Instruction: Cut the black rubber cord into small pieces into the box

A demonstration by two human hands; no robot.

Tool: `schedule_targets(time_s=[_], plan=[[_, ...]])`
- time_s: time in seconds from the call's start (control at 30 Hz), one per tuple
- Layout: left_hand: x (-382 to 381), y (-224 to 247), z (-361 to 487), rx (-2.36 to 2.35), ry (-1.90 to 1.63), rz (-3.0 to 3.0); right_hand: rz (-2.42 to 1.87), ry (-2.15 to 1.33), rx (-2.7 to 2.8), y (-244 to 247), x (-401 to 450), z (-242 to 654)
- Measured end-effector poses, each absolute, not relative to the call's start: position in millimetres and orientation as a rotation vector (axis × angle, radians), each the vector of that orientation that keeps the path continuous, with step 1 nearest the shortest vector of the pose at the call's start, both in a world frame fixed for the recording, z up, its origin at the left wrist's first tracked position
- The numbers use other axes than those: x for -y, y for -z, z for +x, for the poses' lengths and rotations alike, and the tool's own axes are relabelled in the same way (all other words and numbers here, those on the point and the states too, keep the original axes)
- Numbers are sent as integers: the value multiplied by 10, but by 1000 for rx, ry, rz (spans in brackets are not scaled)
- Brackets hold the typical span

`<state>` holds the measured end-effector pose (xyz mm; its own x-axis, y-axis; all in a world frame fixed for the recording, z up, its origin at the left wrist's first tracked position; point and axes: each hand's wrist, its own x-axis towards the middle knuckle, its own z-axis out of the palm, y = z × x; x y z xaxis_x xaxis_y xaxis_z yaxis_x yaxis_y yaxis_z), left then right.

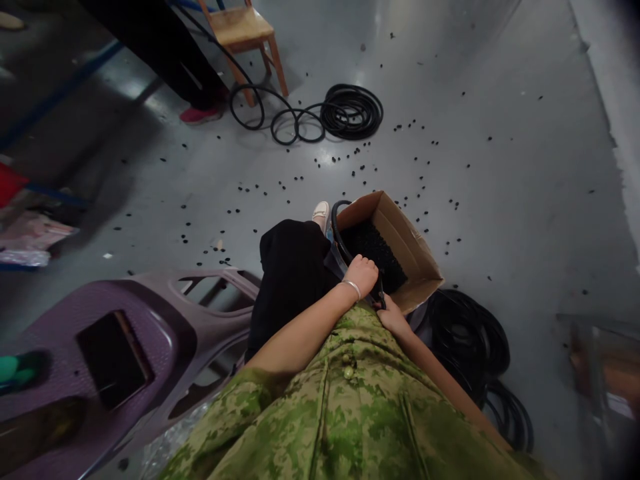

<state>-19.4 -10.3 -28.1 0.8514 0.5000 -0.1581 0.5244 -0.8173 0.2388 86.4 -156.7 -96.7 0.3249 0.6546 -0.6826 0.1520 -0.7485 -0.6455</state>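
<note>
My left hand, with a bangle at the wrist, is closed around a black hose that curves up along the near left side of an open cardboard box. Many small black pieces fill the bottom of the box. Close by on the right, my right hand has its fingers wrapped round a dark tool, seen only in part. Both hands are in front of my body at the box's near edge, and the tool lies between them.
Coiled black hose lies on the floor ahead, near a wooden chair and a person's legs. More coils lie right of the box. A purple plastic chair bearing a phone-like dark object stands left. Small black pieces dot the floor.
</note>
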Motion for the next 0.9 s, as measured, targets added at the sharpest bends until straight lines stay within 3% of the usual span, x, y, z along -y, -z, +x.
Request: schedule_targets(time_s=[0.9], plan=[[157, 277, -162, -725, 145, 2774, -2164, -1401, 732, 990, 1575, 873]])
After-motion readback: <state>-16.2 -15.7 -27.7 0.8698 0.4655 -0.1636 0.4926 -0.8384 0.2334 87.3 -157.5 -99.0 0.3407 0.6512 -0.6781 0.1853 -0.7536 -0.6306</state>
